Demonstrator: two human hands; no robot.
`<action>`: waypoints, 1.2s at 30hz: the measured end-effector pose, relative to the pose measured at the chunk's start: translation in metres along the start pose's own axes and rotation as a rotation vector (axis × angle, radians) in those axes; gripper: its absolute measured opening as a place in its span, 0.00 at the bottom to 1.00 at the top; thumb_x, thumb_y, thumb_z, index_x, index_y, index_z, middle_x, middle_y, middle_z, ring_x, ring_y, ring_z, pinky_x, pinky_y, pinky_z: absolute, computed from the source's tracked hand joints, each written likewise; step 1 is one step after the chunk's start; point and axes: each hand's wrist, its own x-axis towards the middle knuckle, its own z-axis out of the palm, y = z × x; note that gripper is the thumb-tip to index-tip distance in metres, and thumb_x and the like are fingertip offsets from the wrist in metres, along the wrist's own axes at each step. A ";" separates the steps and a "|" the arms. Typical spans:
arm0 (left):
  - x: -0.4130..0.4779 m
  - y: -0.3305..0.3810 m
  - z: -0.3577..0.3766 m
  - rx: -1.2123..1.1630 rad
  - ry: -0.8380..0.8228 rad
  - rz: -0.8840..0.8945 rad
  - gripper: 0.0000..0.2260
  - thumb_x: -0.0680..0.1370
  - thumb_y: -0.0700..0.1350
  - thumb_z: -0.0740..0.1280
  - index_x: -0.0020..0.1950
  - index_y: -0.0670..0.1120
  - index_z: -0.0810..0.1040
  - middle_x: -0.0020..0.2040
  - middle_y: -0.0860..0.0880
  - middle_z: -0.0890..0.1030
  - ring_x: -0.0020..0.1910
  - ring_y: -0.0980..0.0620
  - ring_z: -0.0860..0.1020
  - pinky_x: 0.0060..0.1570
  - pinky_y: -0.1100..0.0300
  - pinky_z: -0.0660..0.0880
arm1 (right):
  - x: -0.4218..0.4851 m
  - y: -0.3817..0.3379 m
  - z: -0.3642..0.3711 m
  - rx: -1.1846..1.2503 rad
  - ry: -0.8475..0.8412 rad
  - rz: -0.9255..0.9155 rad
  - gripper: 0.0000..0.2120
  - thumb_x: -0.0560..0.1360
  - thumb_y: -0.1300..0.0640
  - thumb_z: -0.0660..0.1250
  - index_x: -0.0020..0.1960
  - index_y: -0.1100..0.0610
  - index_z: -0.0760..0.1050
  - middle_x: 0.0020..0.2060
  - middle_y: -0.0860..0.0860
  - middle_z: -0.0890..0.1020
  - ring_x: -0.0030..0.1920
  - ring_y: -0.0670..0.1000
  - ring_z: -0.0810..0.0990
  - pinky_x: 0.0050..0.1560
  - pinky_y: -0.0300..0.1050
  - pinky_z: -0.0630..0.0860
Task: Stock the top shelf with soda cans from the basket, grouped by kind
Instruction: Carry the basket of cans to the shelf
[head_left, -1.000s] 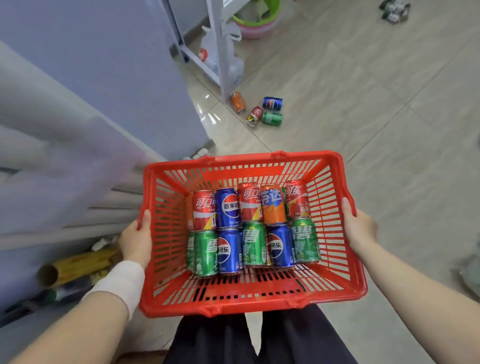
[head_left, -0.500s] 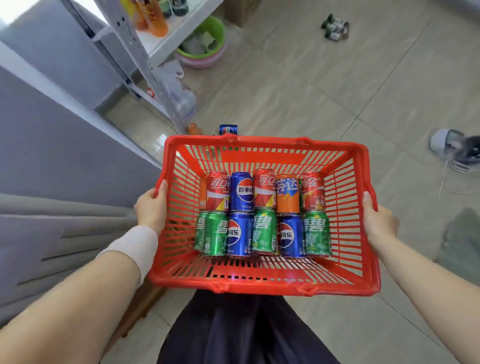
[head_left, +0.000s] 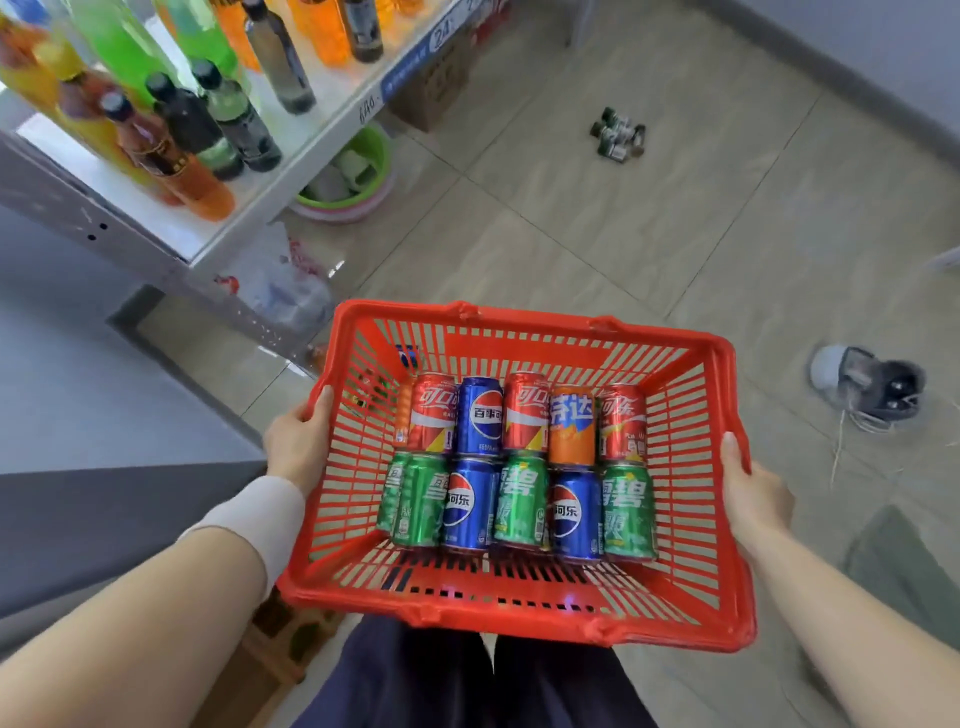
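Beside the shelf (head_left: 291, 176): basket (head_left: 519, 618) of cans (head_left: 522, 499), likely heavy.
Left hand (head_left: 296, 447): grips left rim.
Right hand (head_left: 753, 493): grips right rim.
Cans: rigid, slick; grasp sidewalls.

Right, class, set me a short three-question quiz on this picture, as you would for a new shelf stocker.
1. True or false: the left hand and the right hand each grip one side of the basket.
2. How many blue cans show in the basket? A) two B) three C) five
3. Fill in: the row of cans nearest the person holds only green cans and ___ ones.
Key: 1 true; 2 B; 3 blue.
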 end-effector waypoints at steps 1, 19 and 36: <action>0.007 0.012 0.006 0.002 0.017 0.004 0.21 0.79 0.57 0.58 0.58 0.41 0.77 0.36 0.49 0.78 0.32 0.55 0.76 0.43 0.58 0.72 | 0.014 -0.015 -0.002 0.004 -0.009 -0.010 0.30 0.79 0.40 0.51 0.54 0.65 0.78 0.50 0.66 0.80 0.53 0.66 0.77 0.55 0.53 0.72; 0.148 0.197 0.058 -0.240 0.246 -0.141 0.16 0.78 0.58 0.59 0.47 0.47 0.77 0.46 0.43 0.80 0.46 0.45 0.79 0.52 0.52 0.74 | 0.238 -0.329 0.022 -0.208 -0.104 -0.348 0.31 0.79 0.41 0.49 0.58 0.66 0.75 0.57 0.66 0.77 0.60 0.65 0.73 0.60 0.53 0.68; 0.254 0.247 0.138 -0.493 0.512 -0.431 0.20 0.80 0.52 0.58 0.60 0.38 0.76 0.52 0.44 0.78 0.48 0.51 0.73 0.40 0.65 0.67 | 0.389 -0.532 0.146 -0.304 -0.332 -0.580 0.26 0.78 0.40 0.52 0.50 0.60 0.78 0.44 0.56 0.79 0.48 0.56 0.77 0.54 0.51 0.72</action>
